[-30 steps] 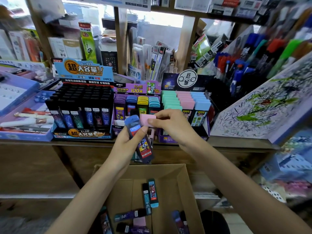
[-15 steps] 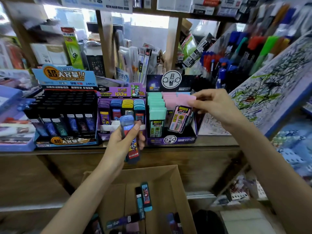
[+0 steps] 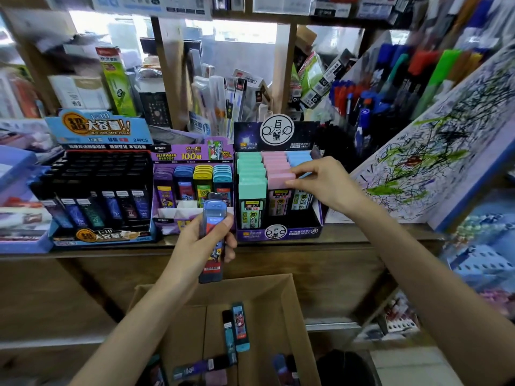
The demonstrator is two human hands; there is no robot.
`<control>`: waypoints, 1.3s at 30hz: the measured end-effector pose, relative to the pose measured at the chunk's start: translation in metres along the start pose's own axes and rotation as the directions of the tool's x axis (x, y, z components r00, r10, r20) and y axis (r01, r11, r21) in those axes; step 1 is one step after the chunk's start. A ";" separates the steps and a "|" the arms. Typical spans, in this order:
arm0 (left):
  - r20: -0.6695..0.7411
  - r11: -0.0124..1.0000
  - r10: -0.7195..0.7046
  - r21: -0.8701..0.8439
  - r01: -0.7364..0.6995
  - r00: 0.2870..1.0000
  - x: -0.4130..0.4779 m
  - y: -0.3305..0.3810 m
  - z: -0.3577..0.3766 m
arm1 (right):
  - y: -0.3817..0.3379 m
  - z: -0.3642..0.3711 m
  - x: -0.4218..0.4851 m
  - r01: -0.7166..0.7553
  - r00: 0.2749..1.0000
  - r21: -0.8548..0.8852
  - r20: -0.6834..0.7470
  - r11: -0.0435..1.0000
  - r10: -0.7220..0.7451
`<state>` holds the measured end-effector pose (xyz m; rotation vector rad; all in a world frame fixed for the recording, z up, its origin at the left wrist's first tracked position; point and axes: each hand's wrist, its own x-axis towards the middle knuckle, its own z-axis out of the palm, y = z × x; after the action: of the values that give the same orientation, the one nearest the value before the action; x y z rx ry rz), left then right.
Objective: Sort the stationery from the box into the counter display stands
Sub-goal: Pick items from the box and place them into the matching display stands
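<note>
My left hand [image 3: 200,243] grips a blue-capped lead case [image 3: 213,235] upright in front of the middle purple display stand [image 3: 192,154]. My right hand [image 3: 323,185] pinches the cap of a pink-capped lead case [image 3: 280,181] that stands in the pink middle column of the right dark display stand [image 3: 278,232], between teal and light blue columns. Below, the open cardboard box [image 3: 295,316] holds several more lead cases [image 3: 237,330].
A black display stand [image 3: 100,232] of dark lead cases sits at the left on the wooden counter [image 3: 348,238]. A scribbled test pad [image 3: 434,151] leans at the right. Pens and packaged goods crowd the shelves behind.
My right hand carried the pink-capped case from beside my left hand up and right, then set it down into the pink column. My left hand kept its case.
</note>
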<state>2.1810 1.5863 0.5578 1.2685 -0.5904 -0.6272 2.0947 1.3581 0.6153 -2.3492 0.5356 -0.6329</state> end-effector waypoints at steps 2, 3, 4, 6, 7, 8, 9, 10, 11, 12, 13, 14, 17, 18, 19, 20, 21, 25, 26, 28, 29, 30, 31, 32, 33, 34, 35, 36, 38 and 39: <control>0.000 1.000 -0.004 -0.007 0.004 1.000 0.001 0.000 0.000 | 0.001 0.002 0.000 -0.017 1.000 0.015 -0.020 1.000 0.017; 0.001 1.000 -0.004 -0.007 0.004 1.000 0.001 0.000 0.000 | 0.002 0.003 0.000 -0.032 0.999 0.029 -0.036 0.999 0.033; 0.000 1.000 -0.004 -0.006 0.004 1.000 0.001 0.000 0.000 | 0.002 0.004 0.000 -0.051 0.997 0.048 -0.051 0.998 0.054; -0.009 1.000 -0.005 -0.003 0.005 1.000 0.002 -0.001 0.002 | 0.001 0.008 0.000 -0.088 0.993 0.088 -0.073 0.992 0.095; -0.016 1.000 -0.006 0.001 0.006 1.000 0.002 -0.002 0.003 | 0.001 0.009 -0.001 -0.100 0.991 0.091 -0.082 0.991 0.107; -0.022 1.000 -0.008 0.004 0.008 1.000 0.002 -0.002 0.003 | 0.001 0.011 -0.001 -0.108 0.989 0.080 -0.091 0.991 0.116; -0.024 1.000 -0.009 0.007 0.010 1.000 0.002 -0.003 0.004 | 0.001 0.013 -0.001 -0.116 0.987 0.062 -0.100 0.991 0.122; -0.021 1.000 -0.010 0.012 0.011 1.000 0.002 -0.003 0.004 | 0.001 0.015 -0.001 -0.124 0.986 0.047 -0.108 0.991 0.129; -0.017 1.000 -0.010 0.018 0.011 1.000 0.002 -0.004 0.005 | 0.002 0.015 -0.001 -0.129 0.984 0.038 -0.115 0.991 0.132; -0.013 1.000 -0.009 0.022 0.009 1.000 0.001 -0.004 0.005 | 0.002 0.016 -0.001 -0.129 0.984 0.029 -0.124 0.991 0.131; -0.009 1.000 -0.007 0.026 0.008 1.000 0.001 -0.003 0.005 | 0.001 0.016 -0.001 -0.128 0.983 0.018 -0.132 0.992 0.129; -0.004 1.000 -0.006 0.029 0.006 1.000 0.000 -0.003 0.005 | 0.000 0.016 -0.002 -0.133 0.982 0.003 -0.137 0.991 0.132; 0.005 0.999 -0.004 0.034 0.004 1.000 -0.001 -0.001 0.006 | -0.006 0.014 -0.003 -0.180 0.979 -0.112 -0.118 0.977 0.167; 0.006 1.000 -0.004 0.028 0.004 1.000 -0.001 -0.001 0.006 | -0.009 0.014 -0.006 -0.198 0.979 -0.182 -0.089 0.963 0.185; 0.008 1.000 -0.003 0.022 0.003 1.000 -0.001 0.000 0.006 | -0.012 0.013 -0.010 -0.206 0.978 -0.238 -0.066 0.949 0.195; 0.010 1.000 -0.002 0.019 0.002 1.000 -0.001 0.000 0.005 | -0.015 0.012 -0.015 -0.194 0.981 -0.265 -0.060 0.945 0.185; 0.013 1.000 0.000 0.019 0.000 1.000 -0.001 0.000 0.004 | -0.019 0.012 -0.021 -0.166 0.986 -0.247 -0.058 0.955 0.157; 0.052 0.999 0.003 0.037 -0.005 0.999 -0.001 -0.001 0.003 | -0.047 0.026 -0.050 -0.052 0.997 0.086 -0.047 0.995 0.056; 0.067 0.999 0.004 0.042 -0.007 0.998 -0.001 -0.002 0.004 | -0.052 0.032 -0.053 -0.047 0.999 0.143 -0.009 0.989 0.049; 0.098 0.998 0.010 0.055 -0.015 0.995 -0.002 -0.003 0.004 | -0.062 0.046 -0.056 -0.094 0.990 0.285 0.131 0.954 0.058; 0.107 0.998 0.012 0.059 -0.019 0.994 -0.003 -0.003 0.003 | -0.066 0.052 -0.057 -0.134 0.979 0.360 0.193 0.923 0.067; 0.108 0.998 0.017 0.059 -0.024 0.994 -0.005 -0.004 0.001 | -0.068 0.057 -0.056 -0.159 0.971 0.411 0.229 0.898 0.067; 0.101 0.998 0.022 0.058 -0.028 0.995 -0.006 -0.004 -0.003 | -0.071 0.061 -0.055 -0.164 0.969 0.429 0.240 0.888 0.063; 0.088 0.998 0.026 0.058 -0.031 0.996 -0.007 -0.005 -0.007 | -0.073 0.065 -0.053 -0.154 0.970 0.423 0.236 0.893 0.056; 0.075 0.998 0.030 0.059 -0.034 0.997 -0.009 -0.004 -0.013 | -0.075 0.069 -0.052 -0.137 0.973 0.405 0.228 0.904 0.045; 0.061 0.998 0.033 0.056 -0.037 0.998 -0.011 -0.004 -0.018 | -0.078 0.073 -0.050 -0.120 0.975 0.388 0.220 0.914 0.034; 0.041 0.998 0.032 0.043 -0.034 0.999 -0.013 -0.003 -0.024 | -0.081 0.077 -0.049 -0.109 0.976 0.388 0.218 0.915 0.024; 0.012 1.000 0.023 0.020 -0.024 1.000 -0.015 -0.002 -0.030 | -0.084 0.079 -0.047 -0.106 0.976 0.410 0.219 0.906 0.015; -0.062 1.000 -0.009 -0.028 0.008 0.998 -0.018 0.001 -0.044 | -0.093 0.083 -0.040 -0.113 0.975 0.479 0.221 0.870 0.005; -0.097 1.000 -0.013 -0.024 0.011 0.995 -0.019 0.003 -0.052 | -0.097 0.084 -0.036 -0.116 0.977 0.510 0.213 0.852 0.006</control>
<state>2.2050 1.6350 0.5493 1.2745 -0.4940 -0.5774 2.1336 1.4855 0.6125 -1.8434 0.2946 -0.4306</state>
